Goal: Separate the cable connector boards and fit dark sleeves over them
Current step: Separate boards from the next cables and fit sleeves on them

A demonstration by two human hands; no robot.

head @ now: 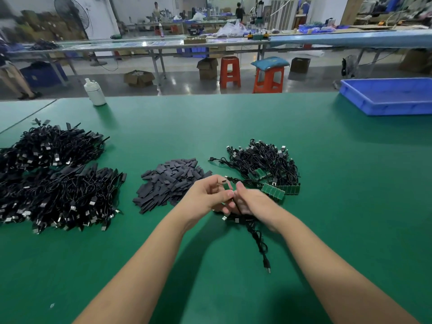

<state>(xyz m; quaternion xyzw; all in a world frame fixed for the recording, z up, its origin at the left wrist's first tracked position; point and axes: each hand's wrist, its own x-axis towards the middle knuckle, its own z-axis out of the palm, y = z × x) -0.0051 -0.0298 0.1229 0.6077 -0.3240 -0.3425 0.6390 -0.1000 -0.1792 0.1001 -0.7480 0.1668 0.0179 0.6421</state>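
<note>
one small green connector board (225, 185) sits pinched in your left hand (208, 194) while your right hand (253, 202) grips its black cables (253, 226); steady it before sleeving.

- A green table (327, 183) fills the lower view.
- At 2 o'clock a blue tray (385, 97) sits on it; at 11 o'clock, a white bottle (94, 92).
- Beyond lies a glossy grey floor (177, 80) with two orange stools (230, 71), one cushioned, and open cardboard boxes (139, 78).
- At 12 o'clock, long workbenches (152, 43) and a standing fan (71, 12).
</note>
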